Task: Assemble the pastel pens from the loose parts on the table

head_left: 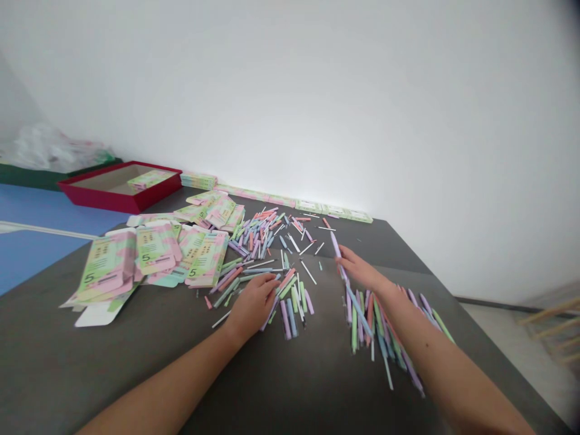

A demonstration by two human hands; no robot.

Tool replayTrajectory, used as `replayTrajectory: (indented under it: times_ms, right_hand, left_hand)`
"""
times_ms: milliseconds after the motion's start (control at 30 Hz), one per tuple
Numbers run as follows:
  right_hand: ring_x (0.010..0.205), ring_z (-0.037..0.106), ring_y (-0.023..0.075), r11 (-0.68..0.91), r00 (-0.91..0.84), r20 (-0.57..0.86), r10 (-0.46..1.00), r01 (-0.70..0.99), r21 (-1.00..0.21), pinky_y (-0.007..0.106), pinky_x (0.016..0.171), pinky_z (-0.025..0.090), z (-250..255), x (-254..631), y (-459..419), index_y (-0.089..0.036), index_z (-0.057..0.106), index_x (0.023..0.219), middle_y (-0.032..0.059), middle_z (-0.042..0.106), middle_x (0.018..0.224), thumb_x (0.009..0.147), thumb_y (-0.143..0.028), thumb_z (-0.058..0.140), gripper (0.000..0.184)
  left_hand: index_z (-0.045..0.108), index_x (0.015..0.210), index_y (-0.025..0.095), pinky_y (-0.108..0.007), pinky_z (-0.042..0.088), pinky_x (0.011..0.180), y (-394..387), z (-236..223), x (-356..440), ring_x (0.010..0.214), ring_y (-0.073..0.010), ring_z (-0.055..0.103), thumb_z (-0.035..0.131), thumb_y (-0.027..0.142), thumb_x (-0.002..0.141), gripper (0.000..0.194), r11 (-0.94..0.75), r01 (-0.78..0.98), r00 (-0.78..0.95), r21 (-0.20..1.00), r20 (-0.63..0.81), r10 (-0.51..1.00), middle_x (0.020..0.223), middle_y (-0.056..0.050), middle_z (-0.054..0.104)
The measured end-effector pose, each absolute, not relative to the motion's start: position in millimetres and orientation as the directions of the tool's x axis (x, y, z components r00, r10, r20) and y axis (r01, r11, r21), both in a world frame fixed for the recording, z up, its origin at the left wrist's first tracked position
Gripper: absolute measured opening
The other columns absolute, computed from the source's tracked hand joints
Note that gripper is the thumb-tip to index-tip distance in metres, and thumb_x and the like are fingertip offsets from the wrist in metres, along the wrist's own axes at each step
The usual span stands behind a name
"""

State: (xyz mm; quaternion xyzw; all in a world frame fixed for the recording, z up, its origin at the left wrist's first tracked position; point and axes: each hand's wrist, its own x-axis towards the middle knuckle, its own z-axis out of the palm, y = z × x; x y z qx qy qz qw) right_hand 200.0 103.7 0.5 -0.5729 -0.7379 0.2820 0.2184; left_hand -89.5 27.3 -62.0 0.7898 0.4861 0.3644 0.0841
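My right hand [357,267] grips a light purple pen [336,248], its upper end pointing away from me. Below that hand lies a pile of pastel pens [362,320], partly hidden by my right forearm. My left hand [254,302] rests low among loose pen parts, its fingers bent together; whatever lies between them is hidden. Close to its fingertips are a salmon pen piece [287,278] and some green ones. A purple barrel [285,320] and a blue barrel [292,318] lie side by side right of it. Beyond is a heap of mixed pen parts [258,232] with thin white refills [309,272].
Flat printed cartons [158,248] are piled at the left of the dark table [281,386]. Behind them stands a red box [145,199] with cartons inside. A row of cartons [335,210] runs along the white wall. Clear plastic bags [54,148] lie at far left.
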Motion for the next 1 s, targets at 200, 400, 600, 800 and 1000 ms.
replayTrajectory:
  times_ms: [200, 400, 600, 800, 1000]
  right_hand:
    - [0.105, 0.050, 0.0223, 0.495, -0.479, 0.220, 0.850, 0.583, -0.644, 0.038, 0.090, 0.041, 23, 167, 25, -0.019, 0.021, 0.139, 0.0109, 0.052, 0.116, 0.091, -0.029, 0.036, 0.052]
    - [0.118, 0.043, 0.0233, 0.476, -0.402, 0.255, 0.879, 0.733, -0.486, 0.037, 0.096, 0.037, 25, 175, 20, -0.021, 0.018, 0.140, 0.0116, 0.039, 0.136, 0.090, -0.029, 0.038, 0.054]
    - [0.099, 0.057, 0.0245, -0.069, 0.062, -0.044, 0.997, 0.981, -0.180, 0.036, 0.084, 0.043, -3, 227, 86, -0.006, 0.041, 0.125, 0.0192, 0.057, 0.113, 0.089, -0.019, 0.036, 0.038]
    - [0.092, 0.059, 0.0194, -0.243, 0.239, -0.192, 0.952, 0.970, 0.006, 0.040, 0.082, 0.047, -37, 246, 114, -0.013, 0.056, 0.107, 0.0090, 0.060, 0.105, 0.088, -0.033, 0.050, 0.029]
    - [0.100, 0.058, 0.0282, -0.217, 0.221, -0.193, 0.956, 0.975, 0.042, 0.043, 0.082, 0.045, -38, 243, 137, -0.009, 0.061, 0.103, 0.0175, 0.061, 0.107, 0.085, -0.037, 0.053, 0.035]
  left_hand:
    - [0.065, 0.100, 0.016, -0.038, 0.045, 0.093, 27, -64, -88, 0.103, -0.0209, 0.056, 0.046, 0.016, 0.083, 0.025, -0.520, 0.707, 0.279, 0.480, 0.487, 0.828, 0.109, -0.010, 0.061]
    - [0.064, 0.101, 0.017, -0.038, 0.043, 0.095, 27, -63, -88, 0.106, -0.0208, 0.055, 0.045, 0.018, 0.084, 0.026, -0.511, 0.705, 0.275, 0.491, 0.475, 0.836, 0.111, -0.009, 0.061]
    - [0.065, 0.101, 0.017, -0.039, 0.044, 0.095, 29, -62, -88, 0.104, -0.0214, 0.056, 0.045, 0.019, 0.084, 0.026, -0.512, 0.700, 0.274, 0.498, 0.474, 0.837, 0.111, -0.009, 0.061]
    - [0.066, 0.099, 0.018, -0.040, 0.044, 0.095, 29, -63, -89, 0.104, -0.0214, 0.056, 0.045, 0.018, 0.083, 0.026, -0.515, 0.693, 0.281, 0.504, 0.469, 0.838, 0.110, -0.009, 0.062]
    - [0.065, 0.100, 0.018, -0.038, 0.044, 0.095, 27, -63, -89, 0.104, -0.0206, 0.056, 0.045, 0.016, 0.083, 0.026, -0.499, 0.699, 0.269, 0.511, 0.460, 0.847, 0.110, -0.009, 0.061]
